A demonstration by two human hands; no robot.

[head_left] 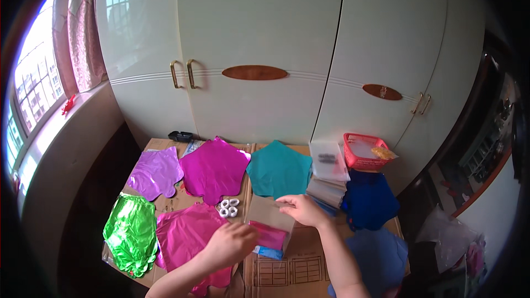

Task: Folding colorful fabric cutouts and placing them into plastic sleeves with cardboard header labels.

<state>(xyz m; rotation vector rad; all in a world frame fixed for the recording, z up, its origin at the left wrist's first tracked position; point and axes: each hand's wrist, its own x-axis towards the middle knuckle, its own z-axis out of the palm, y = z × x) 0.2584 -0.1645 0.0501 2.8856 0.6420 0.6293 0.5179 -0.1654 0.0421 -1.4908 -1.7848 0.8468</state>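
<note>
Places given from the pouch (269, 212), flat on the cardboard (312, 248). Far left of it: green foil (131, 232); farther back, purple foil (157, 174). Nearer on the left: pink foil (187, 234). Back-left: magenta foil (215, 165); just left: white rolls (228, 208). Left hand (236, 241) at the pouch's left edge, fingers curled, blurred; cannot tell whether it grips anything. At the pouch's near end: folded pink pack (270, 236), apparently inside, and blue strip (269, 252). Behind it: teal foil (280, 168). Right hand (302, 209) pinches the pouch's far right corner. Back-right: clear bags (329, 160), then basket (356, 160). Right: blue foil (371, 201).

Step in hand, judged: seating the pack in the pouch. Next move calls for a steady right pinch and flat left fingers at the pack.
</note>
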